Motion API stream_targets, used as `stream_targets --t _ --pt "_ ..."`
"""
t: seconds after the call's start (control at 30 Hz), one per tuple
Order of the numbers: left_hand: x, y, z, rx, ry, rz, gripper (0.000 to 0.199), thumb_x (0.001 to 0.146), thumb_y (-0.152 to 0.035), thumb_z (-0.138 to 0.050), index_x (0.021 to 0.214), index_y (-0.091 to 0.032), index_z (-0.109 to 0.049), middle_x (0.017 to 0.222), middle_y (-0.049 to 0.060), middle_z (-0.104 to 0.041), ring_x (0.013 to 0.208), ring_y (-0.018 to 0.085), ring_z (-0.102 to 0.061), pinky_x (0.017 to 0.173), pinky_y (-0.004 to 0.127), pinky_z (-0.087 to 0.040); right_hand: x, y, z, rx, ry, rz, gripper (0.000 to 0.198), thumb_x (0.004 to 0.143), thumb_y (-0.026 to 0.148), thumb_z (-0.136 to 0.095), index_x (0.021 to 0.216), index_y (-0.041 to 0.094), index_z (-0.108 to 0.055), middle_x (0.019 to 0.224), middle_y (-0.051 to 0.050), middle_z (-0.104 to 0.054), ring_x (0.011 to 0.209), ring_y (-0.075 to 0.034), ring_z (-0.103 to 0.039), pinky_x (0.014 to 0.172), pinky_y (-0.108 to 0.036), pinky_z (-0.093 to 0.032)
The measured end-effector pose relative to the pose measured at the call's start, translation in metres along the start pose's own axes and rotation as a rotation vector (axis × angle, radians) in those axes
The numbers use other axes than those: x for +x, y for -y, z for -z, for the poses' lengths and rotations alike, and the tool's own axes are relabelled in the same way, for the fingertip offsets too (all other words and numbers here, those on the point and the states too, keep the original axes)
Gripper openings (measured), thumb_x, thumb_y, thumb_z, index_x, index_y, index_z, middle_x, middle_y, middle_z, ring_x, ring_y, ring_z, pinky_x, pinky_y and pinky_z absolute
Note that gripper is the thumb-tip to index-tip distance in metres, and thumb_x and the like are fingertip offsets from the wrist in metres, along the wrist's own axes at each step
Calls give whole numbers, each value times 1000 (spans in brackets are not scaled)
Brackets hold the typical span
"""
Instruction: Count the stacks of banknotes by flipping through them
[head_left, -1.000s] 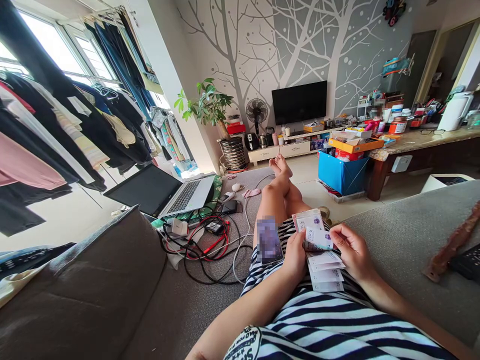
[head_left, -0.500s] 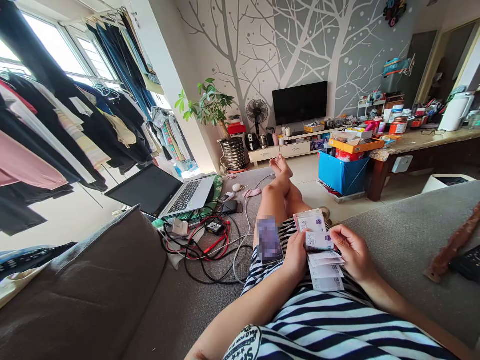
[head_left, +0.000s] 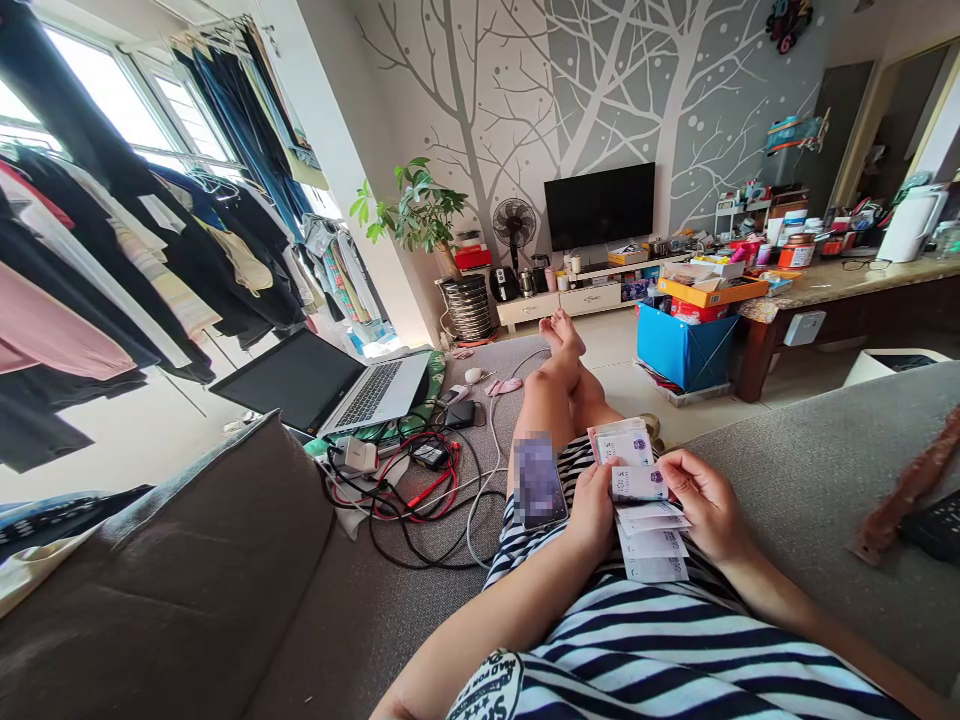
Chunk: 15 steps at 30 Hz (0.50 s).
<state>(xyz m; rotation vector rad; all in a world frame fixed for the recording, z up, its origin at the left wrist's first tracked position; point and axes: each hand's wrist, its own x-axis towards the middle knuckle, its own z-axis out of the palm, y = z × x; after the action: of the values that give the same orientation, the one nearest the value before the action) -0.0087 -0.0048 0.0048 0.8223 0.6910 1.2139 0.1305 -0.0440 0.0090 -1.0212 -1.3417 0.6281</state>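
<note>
Together the left hand and right hand pinch a fanned stack of banknotes, grip narrow.

Paper slips, thin and matt with printed faces, fanned between the left hand and right hand. Phone, glossy glass face, on the lap. Dress, soft striped knit cloth. Sofa, coarse matt grey weave. Laptop, brushed silver metal with a dark glossy screen, at the sofa's far left edge. Cables, smooth plastic sheathing.
</note>
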Motion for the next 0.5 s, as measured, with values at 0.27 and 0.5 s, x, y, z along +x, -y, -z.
stream_targets --t 0.27,0.5 --pt "1 3 0 -25 6 -1 23 68 -39 -76 68 -19 -65 65 0 -61 63 17 -50 68 30 -41 0 -4 0 -32 -8 15 42 93 60 -56 76 23 -63 61 1 -52 57 -17 -48 54 -27 -40" --pt "5 9 3 -45 9 11 20 68 -37 -75 71 -19 -67 65 0 -64 64 17 -52 68 29 -41 -1 -6 1 -29 -10 20 42 94 60 -56 76 22 -63 61 1 -51 58 -17 -47 54 -27 -40"
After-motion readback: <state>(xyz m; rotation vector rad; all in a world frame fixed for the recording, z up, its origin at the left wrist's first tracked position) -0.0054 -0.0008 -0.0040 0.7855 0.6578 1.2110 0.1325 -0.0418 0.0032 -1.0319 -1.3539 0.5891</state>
